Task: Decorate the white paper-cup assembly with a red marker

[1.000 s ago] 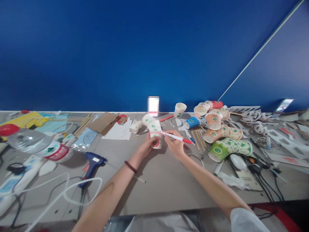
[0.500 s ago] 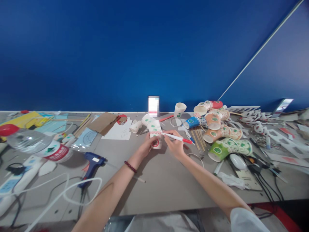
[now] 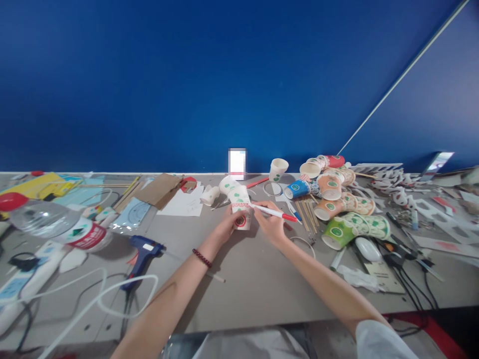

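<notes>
My left hand [image 3: 225,225] is wrapped round a white paper cup [image 3: 242,209] with red scallops and a red round emblem, its thumb lying near the emblem. Several more white cups with green spots [image 3: 231,187] run back from it in a bent line; whether they are joined cannot be made out. In my right hand [image 3: 270,219] is a red-and-white marker [image 3: 277,213], pinched between the fingers. The marker's left end touches or nearly touches the cup's right side at the scallops; its red end points right.
A blue glue gun [image 3: 142,257], a plastic bottle [image 3: 60,222] and a power strip [image 3: 32,281] lie left. Patterned paper cups [image 3: 337,233], wooden sticks [image 3: 307,217] and a white mouse [image 3: 368,249] are at right. A lit phone [image 3: 237,164] stands against the blue wall.
Almost nothing differs. The marker's red end has shifted very slightly left, while the left hand and the cup stay in place.
</notes>
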`<control>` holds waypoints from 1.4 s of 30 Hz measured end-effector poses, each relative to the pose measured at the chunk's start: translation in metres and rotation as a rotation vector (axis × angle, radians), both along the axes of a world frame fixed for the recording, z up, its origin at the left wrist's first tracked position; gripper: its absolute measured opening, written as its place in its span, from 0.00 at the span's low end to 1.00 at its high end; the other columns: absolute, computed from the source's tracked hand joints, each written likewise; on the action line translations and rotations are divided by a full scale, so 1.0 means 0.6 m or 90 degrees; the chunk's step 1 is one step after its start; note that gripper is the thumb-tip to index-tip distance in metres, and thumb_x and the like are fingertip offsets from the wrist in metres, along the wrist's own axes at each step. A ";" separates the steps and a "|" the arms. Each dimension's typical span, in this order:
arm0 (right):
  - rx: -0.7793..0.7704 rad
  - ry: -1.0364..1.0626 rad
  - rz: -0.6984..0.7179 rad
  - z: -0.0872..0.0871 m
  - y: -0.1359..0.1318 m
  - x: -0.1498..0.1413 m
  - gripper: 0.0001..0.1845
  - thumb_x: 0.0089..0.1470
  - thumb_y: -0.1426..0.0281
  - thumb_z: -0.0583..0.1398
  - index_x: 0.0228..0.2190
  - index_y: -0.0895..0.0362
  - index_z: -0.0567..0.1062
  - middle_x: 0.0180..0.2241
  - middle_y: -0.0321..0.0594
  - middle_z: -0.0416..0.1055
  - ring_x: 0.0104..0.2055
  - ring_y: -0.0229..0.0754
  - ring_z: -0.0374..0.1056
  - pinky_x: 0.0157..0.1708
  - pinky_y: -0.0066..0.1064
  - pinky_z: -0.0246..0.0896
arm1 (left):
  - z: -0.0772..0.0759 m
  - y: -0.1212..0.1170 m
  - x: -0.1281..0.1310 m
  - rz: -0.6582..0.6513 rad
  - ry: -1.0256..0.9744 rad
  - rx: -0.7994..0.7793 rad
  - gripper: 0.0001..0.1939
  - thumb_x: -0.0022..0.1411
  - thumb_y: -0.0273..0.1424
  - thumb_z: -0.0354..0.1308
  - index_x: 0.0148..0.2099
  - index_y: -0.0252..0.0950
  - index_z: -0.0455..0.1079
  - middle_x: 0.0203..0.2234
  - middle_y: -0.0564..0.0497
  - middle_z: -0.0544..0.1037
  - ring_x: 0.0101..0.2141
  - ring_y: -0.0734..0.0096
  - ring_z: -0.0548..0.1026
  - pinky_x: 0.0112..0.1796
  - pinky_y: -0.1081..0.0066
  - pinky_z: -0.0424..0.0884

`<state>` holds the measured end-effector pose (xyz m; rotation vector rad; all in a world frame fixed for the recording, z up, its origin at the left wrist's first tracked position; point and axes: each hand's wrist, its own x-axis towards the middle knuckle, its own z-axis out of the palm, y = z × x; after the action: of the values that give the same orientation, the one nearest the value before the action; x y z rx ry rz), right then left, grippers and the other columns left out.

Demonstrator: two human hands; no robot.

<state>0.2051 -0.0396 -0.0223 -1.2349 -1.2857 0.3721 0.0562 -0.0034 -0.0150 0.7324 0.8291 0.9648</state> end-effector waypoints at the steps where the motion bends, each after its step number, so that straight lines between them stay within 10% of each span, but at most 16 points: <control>1: 0.002 0.001 0.000 0.001 0.000 0.000 0.05 0.55 0.65 0.63 0.32 0.51 0.79 0.34 0.40 0.83 0.37 0.48 0.79 0.39 0.39 0.75 | -0.001 0.000 0.000 0.000 0.002 -0.001 0.23 0.50 0.24 0.71 0.50 0.32 0.73 0.42 0.42 0.82 0.40 0.63 0.79 0.41 0.67 0.74; 35: -0.011 0.069 0.048 0.015 0.010 -0.009 0.09 0.57 0.60 0.64 0.33 0.52 0.79 0.35 0.42 0.82 0.38 0.48 0.78 0.40 0.40 0.74 | -0.017 0.008 0.002 0.025 -0.094 -0.029 0.19 0.50 0.29 0.71 0.46 0.33 0.76 0.35 0.47 0.81 0.34 0.66 0.77 0.36 0.69 0.75; 42: -0.026 0.065 0.046 0.037 0.023 -0.008 0.09 0.56 0.61 0.64 0.32 0.53 0.78 0.31 0.40 0.79 0.34 0.47 0.76 0.36 0.39 0.74 | -0.014 0.005 0.001 0.012 -0.086 -0.036 0.23 0.49 0.28 0.73 0.48 0.33 0.77 0.39 0.44 0.83 0.42 0.60 0.80 0.49 0.64 0.74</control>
<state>0.2001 -0.0257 -0.0001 -1.1914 -1.2417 0.5094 0.0567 -0.0007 -0.0236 0.6046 0.7442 0.9929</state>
